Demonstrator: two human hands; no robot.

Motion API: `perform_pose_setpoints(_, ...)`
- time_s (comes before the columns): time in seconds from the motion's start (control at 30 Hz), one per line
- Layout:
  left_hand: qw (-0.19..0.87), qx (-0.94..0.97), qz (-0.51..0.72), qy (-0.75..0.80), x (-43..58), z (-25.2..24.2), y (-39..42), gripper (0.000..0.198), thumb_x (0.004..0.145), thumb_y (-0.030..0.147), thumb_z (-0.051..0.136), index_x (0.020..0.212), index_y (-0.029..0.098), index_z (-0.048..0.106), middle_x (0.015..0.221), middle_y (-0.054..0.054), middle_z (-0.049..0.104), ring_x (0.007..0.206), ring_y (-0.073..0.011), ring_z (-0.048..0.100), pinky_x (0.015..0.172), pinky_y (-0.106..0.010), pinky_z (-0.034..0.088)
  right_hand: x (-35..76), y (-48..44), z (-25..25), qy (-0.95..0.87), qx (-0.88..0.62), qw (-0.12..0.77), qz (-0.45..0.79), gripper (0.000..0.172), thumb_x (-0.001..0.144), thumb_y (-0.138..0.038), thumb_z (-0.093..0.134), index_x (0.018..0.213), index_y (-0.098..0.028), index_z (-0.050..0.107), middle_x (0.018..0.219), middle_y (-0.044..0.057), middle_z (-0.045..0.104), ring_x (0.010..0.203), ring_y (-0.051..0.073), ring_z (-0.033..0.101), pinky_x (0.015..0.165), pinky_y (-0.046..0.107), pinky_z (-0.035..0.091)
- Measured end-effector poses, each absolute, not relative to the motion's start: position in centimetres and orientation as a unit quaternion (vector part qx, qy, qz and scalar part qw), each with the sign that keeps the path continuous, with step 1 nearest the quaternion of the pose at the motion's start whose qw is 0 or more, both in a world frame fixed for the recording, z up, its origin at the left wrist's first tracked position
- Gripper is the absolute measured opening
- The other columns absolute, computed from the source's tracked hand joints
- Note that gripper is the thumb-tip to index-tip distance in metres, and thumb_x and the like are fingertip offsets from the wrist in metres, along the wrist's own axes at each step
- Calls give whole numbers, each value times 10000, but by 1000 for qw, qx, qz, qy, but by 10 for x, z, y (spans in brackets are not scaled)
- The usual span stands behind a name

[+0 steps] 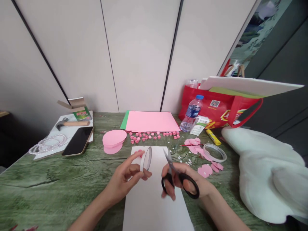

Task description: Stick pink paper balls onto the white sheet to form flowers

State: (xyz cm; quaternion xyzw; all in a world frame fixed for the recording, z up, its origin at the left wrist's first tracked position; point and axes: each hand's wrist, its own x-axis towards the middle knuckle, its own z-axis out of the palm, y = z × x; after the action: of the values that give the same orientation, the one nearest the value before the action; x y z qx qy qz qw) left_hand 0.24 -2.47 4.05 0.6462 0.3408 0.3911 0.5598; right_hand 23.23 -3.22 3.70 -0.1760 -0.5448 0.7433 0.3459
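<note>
My left hand point(131, 175) grips a narrow roll of white tape point(142, 161) between thumb and fingers, its ring turned nearly edge-on. In my right hand point(180, 179) is a pair of scissors point(171, 163) with black handles; fingers pass through the loops, and the blades point up and away, slightly parted. Both hands hover over a white sheet of paper point(156, 199) on the table. Beyond the sheet lies a row of small pink rolled pieces point(154, 136). Pink paper cutouts point(205, 170) and a wider tape roll point(222, 155) rest to the right.
Pink paper point(151, 121) lies at the back, with pink ovals point(114, 139) left of it. A phone point(78, 141), hammer point(74, 123) and bead string point(51, 142) sit far left. A water bottle point(192, 114), red bag point(221, 109), glue stick point(213, 137) and white plush point(262, 173) stand right.
</note>
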Motion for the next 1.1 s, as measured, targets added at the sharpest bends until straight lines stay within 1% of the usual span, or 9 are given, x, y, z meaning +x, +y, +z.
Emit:
perform_pose_setpoints(0.07, 566, 636, 408, 329, 2, 40, -23, 454, 855, 310, 540, 1249, 190, 348, 827, -72, 717, 803, -207, 679, 775, -385, 523, 227, -36, 35, -509, -133, 276, 804, 626, 570, -621, 721, 947, -152, 550, 633, -1, 565, 591, 153, 574, 760, 468, 491)
perform_pose_setpoints(0.13, 575, 620, 426, 322, 2, 39, -22, 360, 858, 305, 542, 1159, 206, 370, 800, -54, 710, 832, -214, 679, 745, -372, 538, 220, -39, 32, -501, -114, 213, 831, 641, 540, -611, 740, 923, -131, 554, 682, 29, 594, 629, 159, 598, 755, 415, 494)
perform_pose_setpoints(0.2, 571, 616, 436, 324, 3, 39, -23, 283, 861, 290, 544, 1081, 216, 382, 781, -36, 710, 797, -193, 679, 719, -346, 543, 214, -40, 28, -514, -115, 160, 835, 653, 551, -601, 735, 940, -105, 565, 719, 42, 596, 666, 148, 606, 739, 328, 488)
perform_pose_setpoints(0.27, 555, 627, 437, 328, 3, 38, -24, 225, 868, 279, 537, 1032, 213, 399, 785, -33, 717, 716, -158, 670, 690, -312, 538, 208, -41, 26, -523, -122, 136, 833, 642, 583, -588, 718, 957, -89, 567, 728, 39, 588, 683, 133, 602, 733, 285, 480)
perform_pose_setpoints(0.33, 538, 642, 435, 332, 3, 38, -25, 186, 875, 282, 525, 1007, 205, 420, 799, -40, 719, 673, -138, 655, 677, -294, 531, 205, -43, 26, -514, -120, 151, 836, 621, 613, -590, 695, 955, -89, 561, 704, 24, 577, 664, 124, 592, 745, 304, 488)
perform_pose_setpoints(0.47, 518, 656, 430, 341, 2, 35, -26, 163, 877, 295, 516, 993, 204, 447, 798, -34, 709, 669, -140, 651, 660, -284, 525, 206, -44, 25, -494, -126, 200, 836, 581, 659, -576, 674, 949, -87, 554, 657, 6, 563, 603, 107, 563, 744, 351, 510)
perform_pose_setpoints(0.7, 489, 691, 407, 343, 4, 34, -27, 85, 854, 273, 532, 885, 195, 536, 779, -19, 675, 635, -137, 649, 598, -257, 538, 210, -43, 23, -499, -143, 224, 825, 571, 688, -595, 641, 963, -102, 556, 644, -10, 556, 590, 108, 568, 719, 345, 521)
perform_pose_setpoints(0.8, 468, 728, 375, 333, 5, 36, -28, 99, 865, 251, 506, 861, 183, 578, 764, -28, 672, 628, -133, 635, 571, -245, 530, 212, -42, 24, -511, -149, 235, 813, 549, 706, -589, 632, 952, -103, 559, 639, -15, 544, 576, 98, 546, 719, 356, 525)
perform_pose_setpoints(1.1, 487, 739, 342, 316, 2, 32, -27, 77, 883, 229, 496, 932, 190, 542, 816, -14, 639, 625, -94, 611, 580, -207, 512, 215, -39, 18, -538, -133, 258, 792, 546, 734, -584, 608, 955, -89, 548, 630, -13, 532, 568, 85, 522, 686, 350, 537)
